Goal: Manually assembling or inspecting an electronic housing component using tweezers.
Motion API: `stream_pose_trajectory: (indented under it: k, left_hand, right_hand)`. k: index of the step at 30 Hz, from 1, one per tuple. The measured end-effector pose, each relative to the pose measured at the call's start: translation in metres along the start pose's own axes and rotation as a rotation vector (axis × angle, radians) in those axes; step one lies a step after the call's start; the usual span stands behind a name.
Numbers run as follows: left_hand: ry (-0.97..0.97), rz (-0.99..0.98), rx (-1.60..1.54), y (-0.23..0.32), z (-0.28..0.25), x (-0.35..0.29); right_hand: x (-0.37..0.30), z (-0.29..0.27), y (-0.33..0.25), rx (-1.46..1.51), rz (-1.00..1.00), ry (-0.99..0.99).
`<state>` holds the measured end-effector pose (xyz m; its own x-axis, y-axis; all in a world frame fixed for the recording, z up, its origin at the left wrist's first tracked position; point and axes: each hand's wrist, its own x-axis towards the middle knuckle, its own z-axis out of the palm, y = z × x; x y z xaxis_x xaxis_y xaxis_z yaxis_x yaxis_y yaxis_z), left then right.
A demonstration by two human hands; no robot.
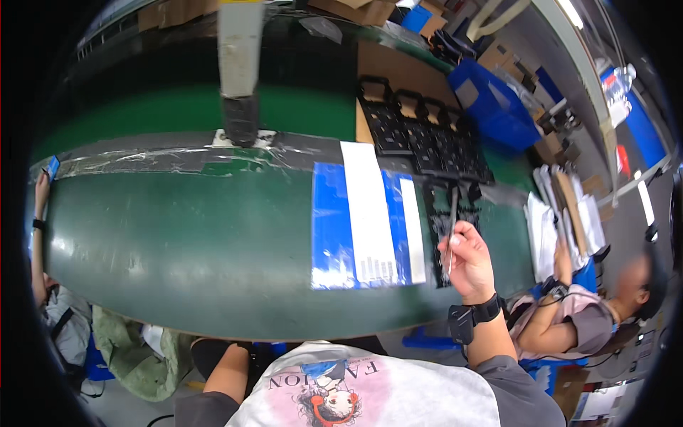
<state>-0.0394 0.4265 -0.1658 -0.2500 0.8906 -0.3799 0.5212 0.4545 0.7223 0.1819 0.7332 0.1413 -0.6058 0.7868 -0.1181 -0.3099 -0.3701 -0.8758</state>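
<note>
My right hand (467, 262) is raised over the table's near right part, its fingers pinched on slim grey metal tweezers (453, 206) that point away from me. Below and beyond it lie small black plastic parts (440, 224), partly covered by the hand. Just left of them is a flat blue sheet in clear plastic (331, 228), with a long white paper strip (366, 213) and a narrower white strip (410, 228) on top. My left forearm (228, 370) drops toward the table edge, and its hand is hidden.
Black plastic frames (420, 135) lie in rows on brown cardboard beyond my hand. A blue bin (491, 103) stands behind them. A grey post (240, 71) rises from the green table (178, 242). Co-workers sit at right (569, 320) and far left (60, 320); white packets (544, 235) stand right.
</note>
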Motion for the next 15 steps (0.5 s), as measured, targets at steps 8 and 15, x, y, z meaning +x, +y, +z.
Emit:
stream_pose_trajectory:
  k: [8,15]
  left_hand:
    - [-0.656,0.287,0.142,0.247,-0.102,-0.050]
    - [0.130,0.374,0.199,0.422,-0.077,0.062]
  right_hand:
    - [-0.035,-0.045,-0.022,0.201,-0.248,0.069]
    - [-0.067,-0.067,-0.049,0.185,-0.530,0.105]
